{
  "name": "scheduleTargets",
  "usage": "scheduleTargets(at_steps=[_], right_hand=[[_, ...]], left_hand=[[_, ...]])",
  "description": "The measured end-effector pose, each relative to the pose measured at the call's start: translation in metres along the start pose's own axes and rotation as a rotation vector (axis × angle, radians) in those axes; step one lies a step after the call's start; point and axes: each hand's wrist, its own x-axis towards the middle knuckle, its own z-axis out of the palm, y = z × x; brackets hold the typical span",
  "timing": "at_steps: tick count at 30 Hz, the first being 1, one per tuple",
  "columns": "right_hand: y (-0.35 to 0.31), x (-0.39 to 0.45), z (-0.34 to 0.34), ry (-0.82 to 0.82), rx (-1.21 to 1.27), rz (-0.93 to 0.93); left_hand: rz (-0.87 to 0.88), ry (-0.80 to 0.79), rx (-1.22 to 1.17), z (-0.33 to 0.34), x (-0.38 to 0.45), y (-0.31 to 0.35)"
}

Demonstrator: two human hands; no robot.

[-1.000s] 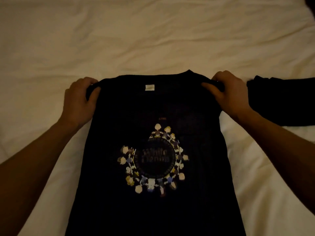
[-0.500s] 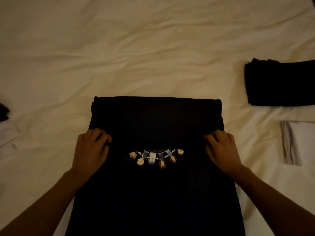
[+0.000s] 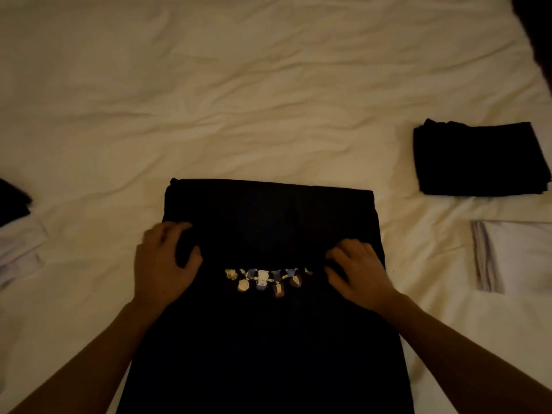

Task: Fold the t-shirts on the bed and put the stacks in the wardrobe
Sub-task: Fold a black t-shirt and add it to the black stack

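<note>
- The black t-shirt (image 3: 268, 222) lies flat in the middle of the bed sheet (image 3: 239, 100). Its upper part is folded down towards the person, and only a strip of the coloured print (image 3: 265, 279) shows under the folded edge.
- I judge that it is light, soft and limp: it keeps no shape by itself and slides easily on the sheet, so it is best taken at both side ends of the folded edge.
- The left hand (image 3: 165, 264) is on the left end of this edge, with fingers curled round a bunch of the cloth, as far as the blur lets me see.
- The right hand (image 3: 357, 271) rests on the right end, with fingers bent; whether it pinches the cloth or only presses it, I cannot tell.
- To the right of the t-shirt lie a folded black stack (image 3: 481, 162) and, nearer, a white stack (image 3: 519, 258); to its left lie more dark and white clothes (image 3: 18, 234).
</note>
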Motion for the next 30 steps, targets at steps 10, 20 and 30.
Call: scheduleTargets(at_steps=[10,20,30], right_hand=[[0.05,0.097,-0.026,0.198,0.573,0.999],[0.072,0.111,-0.032,0.225,1.011,1.085],[0.078,0.112,-0.016,0.377,0.72,0.951]], left_hand=[[-0.662,-0.021,-0.555,-0.013,0.122,0.01],[-0.73,-0.005,-0.872,-0.005,0.143,0.003],[-0.553,0.154,-0.5,0.032,0.138,-0.009]])
